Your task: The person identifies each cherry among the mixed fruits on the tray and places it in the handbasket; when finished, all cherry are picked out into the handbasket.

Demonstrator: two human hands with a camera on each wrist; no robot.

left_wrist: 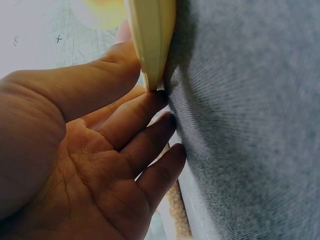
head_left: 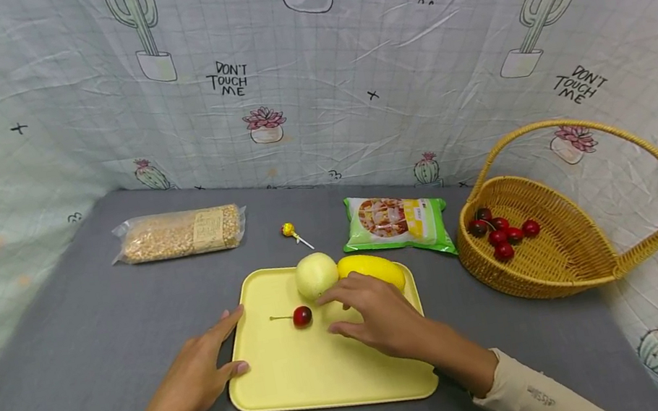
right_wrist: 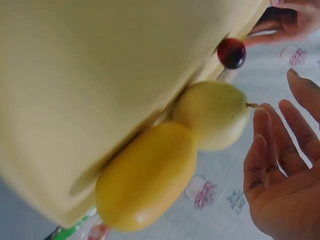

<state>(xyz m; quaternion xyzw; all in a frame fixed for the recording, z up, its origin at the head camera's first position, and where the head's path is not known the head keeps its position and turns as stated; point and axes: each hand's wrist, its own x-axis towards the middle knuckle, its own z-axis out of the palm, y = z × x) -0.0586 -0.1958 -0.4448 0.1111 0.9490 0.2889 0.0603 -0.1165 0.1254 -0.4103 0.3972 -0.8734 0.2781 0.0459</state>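
Note:
A yellow tray (head_left: 307,378) lies on the grey cloth, with my left hand (head_left: 202,367) at its left rim. In the left wrist view, that hand's thumb (left_wrist: 107,75) lies against the tray's edge, with fingertips low on the other side. Over the tray, my right hand (head_left: 381,314) holds nothing, its fingers loosely bent and spread. Just left of its fingertips is a dark red cherry (head_left: 302,317), stem pointing left. A round pale pear (head_left: 316,275) and a yellow oblong fruit (head_left: 373,269) sit along the tray's far side; the right hand partly covers the oblong one.
A wicker basket (head_left: 554,283) with several cherries (head_left: 500,238) and a tall handle stands right of the tray. Behind the tray lie a green food packet (head_left: 394,223), a lollipop (head_left: 289,230) and a clear bag of kernels (head_left: 178,234). A printed curtain (head_left: 309,91) hangs behind.

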